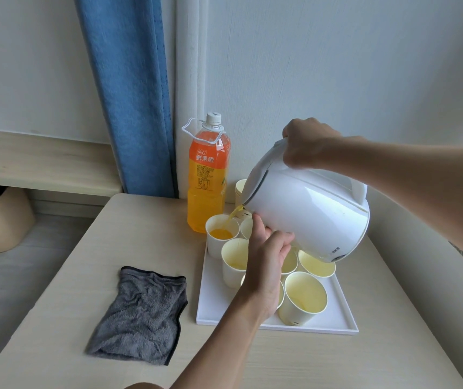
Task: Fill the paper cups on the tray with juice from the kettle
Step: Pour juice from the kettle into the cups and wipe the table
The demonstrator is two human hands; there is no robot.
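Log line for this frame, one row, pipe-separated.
phase: pouring | right hand: grips kettle handle | left hand: touches kettle body | juice: streaming into far-left cup on tray

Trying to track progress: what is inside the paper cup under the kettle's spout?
Orange juice, low in the cup, fed by a stream from the kettle. Juice covers the cup's floor.

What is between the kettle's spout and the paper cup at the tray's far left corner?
A thin stream of juice falls from the kettle into that cup; the head view shows it.
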